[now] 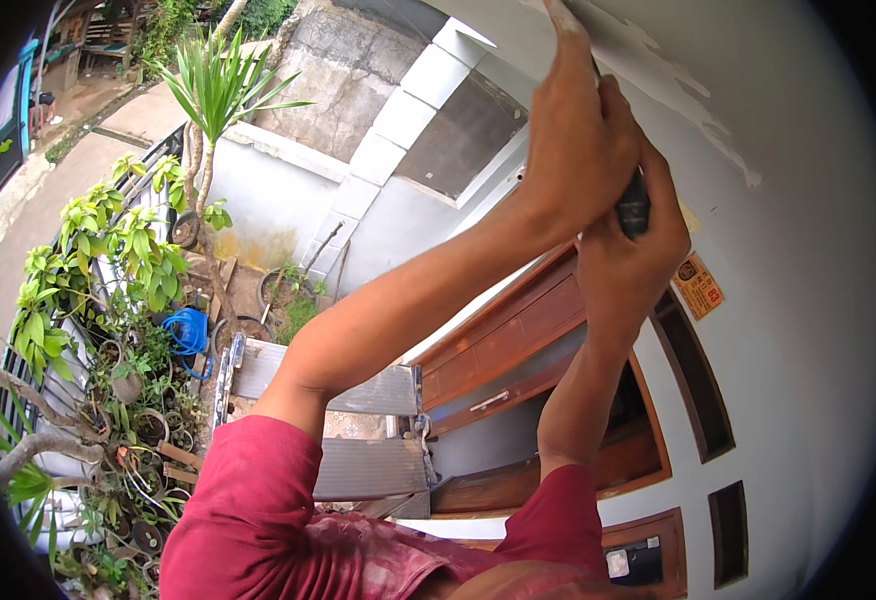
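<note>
Both my hands are raised together at the upper right, close to a pale wall (pixel 798 250). My right hand (pixel 643 240) is closed around the lower part of a dark-handled tool (pixel 634 205). Higher up, my left hand (pixel 583 130) presses against the same tool, one finger stretched upward along it. The tool's working end is hidden behind my fingers and the top rim, so its exact kind does not show. A ragged whitish patch (pixel 703 125) runs along the surface beside my hands.
Below me are grey ribbed ladder platforms (pixel 373 468). A wooden door (pixel 498 375) and narrow wall openings (pixel 693 375) lie to the right, near an orange plate (pixel 697 287). Potted plants (pixel 148 430) and a blue plastic item (pixel 187 331) stand down at left.
</note>
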`<action>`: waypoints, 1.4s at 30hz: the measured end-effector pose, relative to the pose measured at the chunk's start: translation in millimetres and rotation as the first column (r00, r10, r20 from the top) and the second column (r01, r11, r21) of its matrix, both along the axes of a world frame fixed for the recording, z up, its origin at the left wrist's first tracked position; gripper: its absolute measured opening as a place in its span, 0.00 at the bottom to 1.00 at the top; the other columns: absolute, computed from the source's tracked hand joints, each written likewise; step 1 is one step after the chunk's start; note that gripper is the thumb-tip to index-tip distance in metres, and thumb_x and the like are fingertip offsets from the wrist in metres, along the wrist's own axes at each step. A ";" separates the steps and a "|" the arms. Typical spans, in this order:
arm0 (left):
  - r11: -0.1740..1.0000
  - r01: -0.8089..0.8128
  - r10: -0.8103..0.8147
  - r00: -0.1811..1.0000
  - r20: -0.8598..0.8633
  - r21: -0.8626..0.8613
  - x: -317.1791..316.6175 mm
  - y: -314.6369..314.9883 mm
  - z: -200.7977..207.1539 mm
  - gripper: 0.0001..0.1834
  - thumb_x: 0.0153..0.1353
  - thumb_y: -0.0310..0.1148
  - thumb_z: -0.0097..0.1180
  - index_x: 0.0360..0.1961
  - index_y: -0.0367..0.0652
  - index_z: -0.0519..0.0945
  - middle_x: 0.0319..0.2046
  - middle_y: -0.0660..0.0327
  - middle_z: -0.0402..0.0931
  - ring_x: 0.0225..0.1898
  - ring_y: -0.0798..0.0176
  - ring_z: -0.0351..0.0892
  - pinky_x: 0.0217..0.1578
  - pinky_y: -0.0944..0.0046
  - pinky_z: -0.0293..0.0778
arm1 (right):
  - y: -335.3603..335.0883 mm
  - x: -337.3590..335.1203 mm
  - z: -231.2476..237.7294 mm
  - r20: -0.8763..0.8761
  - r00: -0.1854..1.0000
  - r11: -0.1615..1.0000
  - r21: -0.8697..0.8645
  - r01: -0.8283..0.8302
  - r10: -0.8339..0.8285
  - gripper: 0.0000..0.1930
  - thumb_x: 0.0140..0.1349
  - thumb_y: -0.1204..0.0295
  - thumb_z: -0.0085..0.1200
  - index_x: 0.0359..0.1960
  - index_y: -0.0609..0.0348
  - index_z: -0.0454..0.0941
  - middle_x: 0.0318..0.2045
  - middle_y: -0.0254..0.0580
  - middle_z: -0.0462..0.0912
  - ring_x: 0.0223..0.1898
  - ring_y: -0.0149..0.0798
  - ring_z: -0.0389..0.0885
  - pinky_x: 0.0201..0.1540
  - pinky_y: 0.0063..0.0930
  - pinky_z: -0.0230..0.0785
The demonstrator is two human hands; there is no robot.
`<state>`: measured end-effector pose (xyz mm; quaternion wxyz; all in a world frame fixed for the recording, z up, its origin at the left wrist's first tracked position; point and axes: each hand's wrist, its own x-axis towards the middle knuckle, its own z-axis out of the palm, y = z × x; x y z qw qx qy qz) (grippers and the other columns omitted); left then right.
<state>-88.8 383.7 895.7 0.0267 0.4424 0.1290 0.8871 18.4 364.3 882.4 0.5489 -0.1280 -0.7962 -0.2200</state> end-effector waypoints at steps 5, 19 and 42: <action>0.980 -0.170 0.163 0.984 0.079 0.105 1.8 6.5 -4.0 0.16 0.67 0.23 0.48 0.54 0.29 0.67 0.34 0.40 0.80 0.37 0.38 0.82 0.40 0.46 0.76 | 5.3 -8.1 1.1 -0.006 0.998 0.998 0.018 -0.067 0.067 0.23 0.58 0.86 0.58 0.58 0.64 0.79 0.49 0.52 0.86 0.50 0.51 0.87 0.52 0.36 0.77; 0.991 -0.115 0.111 0.992 0.066 0.070 -29.4 21.2 -2.0 0.21 0.62 0.22 0.50 0.56 0.24 0.66 0.38 0.33 0.80 0.43 0.28 0.80 0.45 0.42 0.75 | 14.9 -35.2 3.6 0.028 0.999 0.999 0.040 -0.034 0.033 0.20 0.60 0.85 0.57 0.56 0.64 0.80 0.44 0.52 0.88 0.46 0.52 0.88 0.49 0.36 0.78; 0.992 0.017 0.011 0.975 -0.222 0.123 51.9 -40.3 -33.9 0.46 0.63 0.16 0.48 0.76 0.30 0.35 0.69 0.28 0.50 0.67 0.27 0.59 0.60 0.46 0.71 | -68.4 52.3 -29.2 -0.068 0.988 0.983 -0.129 0.130 -0.140 0.23 0.61 0.82 0.54 0.60 0.65 0.78 0.54 0.52 0.85 0.54 0.48 0.85 0.55 0.39 0.77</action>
